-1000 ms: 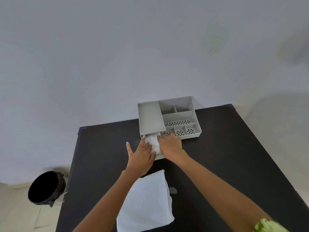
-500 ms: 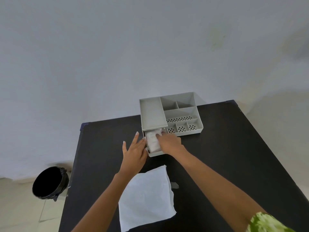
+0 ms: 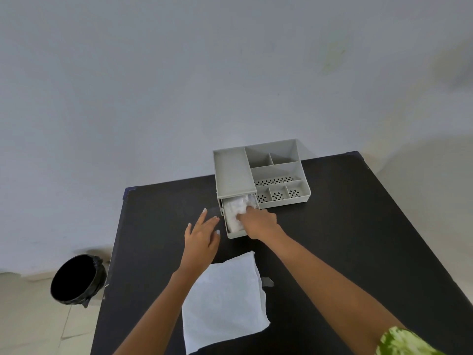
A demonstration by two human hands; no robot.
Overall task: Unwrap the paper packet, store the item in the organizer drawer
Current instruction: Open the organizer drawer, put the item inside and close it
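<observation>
The right hand (image 3: 258,222) is curling its fingers onto the crumpled white item (image 3: 236,213), which is lying in the pulled-out drawer (image 3: 236,234) of the grey plastic organizer (image 3: 258,172). The left hand (image 3: 202,237) is hovering flat with fingers spread and grasping nothing, just left of the drawer. A square, softly creased white paper sheet (image 3: 222,298) is lying on the matte black table (image 3: 358,239).

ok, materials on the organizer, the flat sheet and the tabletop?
Organizer: looks like matte grey moulded plastic, with thin even walls and punched holes in the front trays. Sheet: white tissue-like paper, going by its soft creases, faint texture and curled edge. Tabletop: black with a dull finish and no glare; laminate or painted board, can't tell which.
</observation>
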